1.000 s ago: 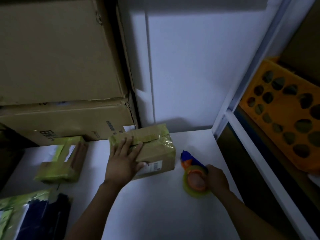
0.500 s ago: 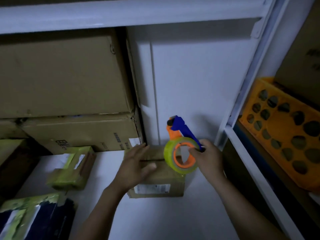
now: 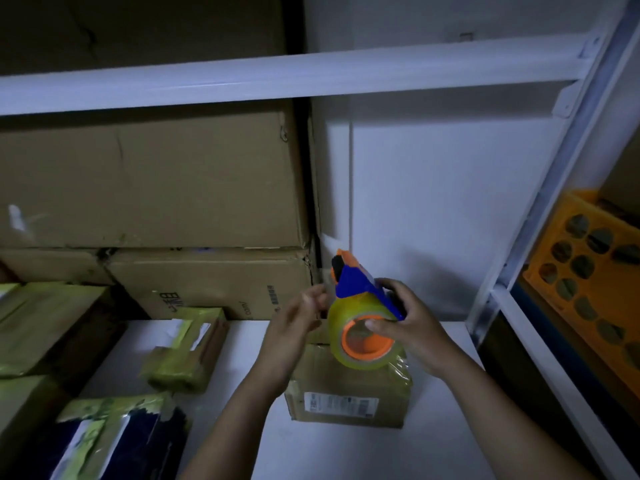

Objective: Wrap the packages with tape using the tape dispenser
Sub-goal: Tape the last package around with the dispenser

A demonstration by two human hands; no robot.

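A brown cardboard package [image 3: 346,393] with a white label on its front lies on the white shelf [image 3: 433,445]. Yellowish tape covers part of it. My right hand [image 3: 412,327] grips a blue and orange tape dispenser [image 3: 360,306] with a yellowish tape roll, held in the air just above the package. The thumb lies across the roll's orange core. My left hand [image 3: 298,323] hovers beside the dispenser's left side, fingers loosely curled near the roll. Whether it pinches the tape end I cannot tell.
A small taped package [image 3: 187,351] lies to the left, and a dark taped parcel [image 3: 114,441] at the lower left. Large cardboard boxes [image 3: 156,188] are stacked behind. An orange perforated crate [image 3: 595,271] sits on the right shelf past the white upright [image 3: 540,202].
My right hand lifted the dispenser off the shelf and brought it above the package. My left hand left the package's top and rose beside the roll.
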